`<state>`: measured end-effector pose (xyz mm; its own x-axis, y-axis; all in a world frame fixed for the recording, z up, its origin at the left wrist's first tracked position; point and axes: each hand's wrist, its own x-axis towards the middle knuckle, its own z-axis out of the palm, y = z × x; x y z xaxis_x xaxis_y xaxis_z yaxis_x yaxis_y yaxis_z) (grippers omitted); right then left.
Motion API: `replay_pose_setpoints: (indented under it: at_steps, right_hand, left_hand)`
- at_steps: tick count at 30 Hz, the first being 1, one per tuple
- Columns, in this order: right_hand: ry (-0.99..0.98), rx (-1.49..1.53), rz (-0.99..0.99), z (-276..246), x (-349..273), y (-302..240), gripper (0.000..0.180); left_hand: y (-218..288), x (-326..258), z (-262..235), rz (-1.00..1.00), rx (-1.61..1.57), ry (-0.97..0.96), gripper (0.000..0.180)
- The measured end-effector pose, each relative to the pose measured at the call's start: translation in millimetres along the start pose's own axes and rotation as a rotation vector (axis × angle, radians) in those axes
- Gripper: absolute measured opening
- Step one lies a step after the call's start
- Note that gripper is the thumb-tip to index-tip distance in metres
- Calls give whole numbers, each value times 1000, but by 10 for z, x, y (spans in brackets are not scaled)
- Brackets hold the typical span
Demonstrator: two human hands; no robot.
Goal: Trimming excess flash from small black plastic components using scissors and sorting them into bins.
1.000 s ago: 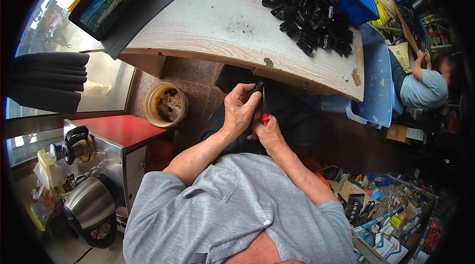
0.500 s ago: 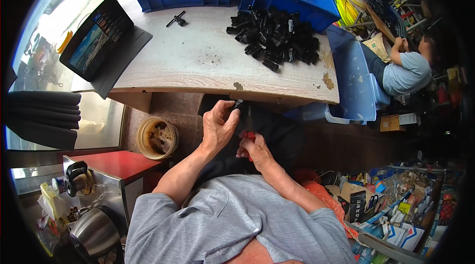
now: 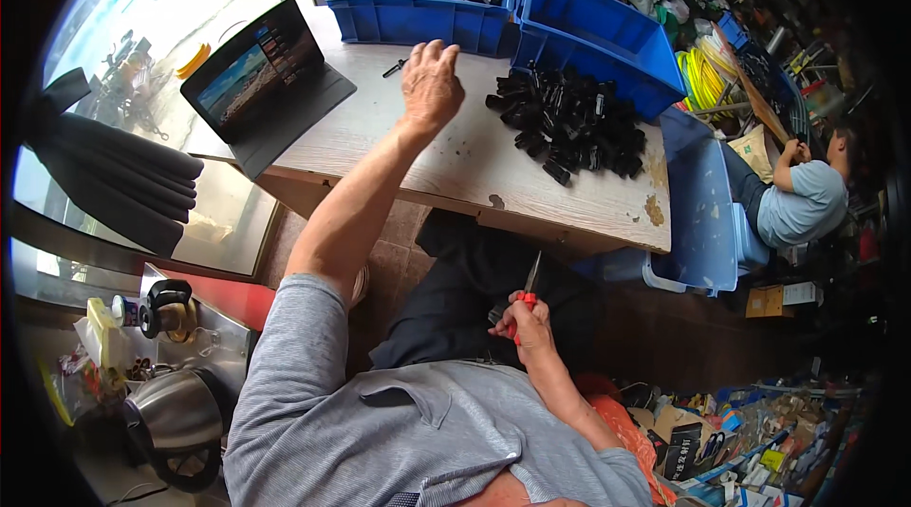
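My left hand (image 3: 430, 82) is stretched out over the wooden table (image 3: 474, 165), fingers apart and holding nothing, close to a small black part (image 3: 396, 67) lying in front of the left blue bin (image 3: 418, 18). My right hand (image 3: 520, 315) stays low over my lap, closed around a red-handled tool (image 3: 527, 291) whose metal tip points up. A heap of black plastic parts (image 3: 567, 122) lies on the table to the right of my left hand.
A second blue bin (image 3: 607, 37) stands behind the heap. An open tablet in a case (image 3: 261, 75) sits at the table's left. Another person (image 3: 802, 194) sits at the right. A blue crate (image 3: 697, 213) leans by the table; kettles (image 3: 180, 412) stand lower left.
My left hand has left my lap and reached forward over the table toward the blue bin. My right hand stays in my lap with the tool.
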<state>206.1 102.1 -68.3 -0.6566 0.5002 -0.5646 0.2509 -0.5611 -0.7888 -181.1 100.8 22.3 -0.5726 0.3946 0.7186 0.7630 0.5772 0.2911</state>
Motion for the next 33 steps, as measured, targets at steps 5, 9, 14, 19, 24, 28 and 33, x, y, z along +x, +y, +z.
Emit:
replay_pose_setpoints:
  at_steps: [5,9,14,19,24,28,33]
  right_hand:
    - [-21,3,5,27,28,-63,14]
    - [-16,-8,-6,42,76,-105,13]
    - [-74,-76,11,35,125,-65,18]
    - [-67,-59,-18,60,103,-52,18]
    - [-112,-6,-18,135,102,-130,16]
    - [-149,84,-49,223,30,-336,16]
    - [-5,77,-204,282,21,-375,12]
  left_hand:
    - [-877,-104,-50,-63,135,-331,33]
    - [-866,-161,-180,151,103,-268,25]
    - [-614,-427,-417,120,-25,-253,11]
    - [-362,-708,-595,173,-70,-314,19]
    - [87,-1073,-840,-2,-499,-216,26]
    - [729,-1564,-1172,5,-725,-259,28]
    - [1079,-2290,-1113,-14,-848,-436,29]
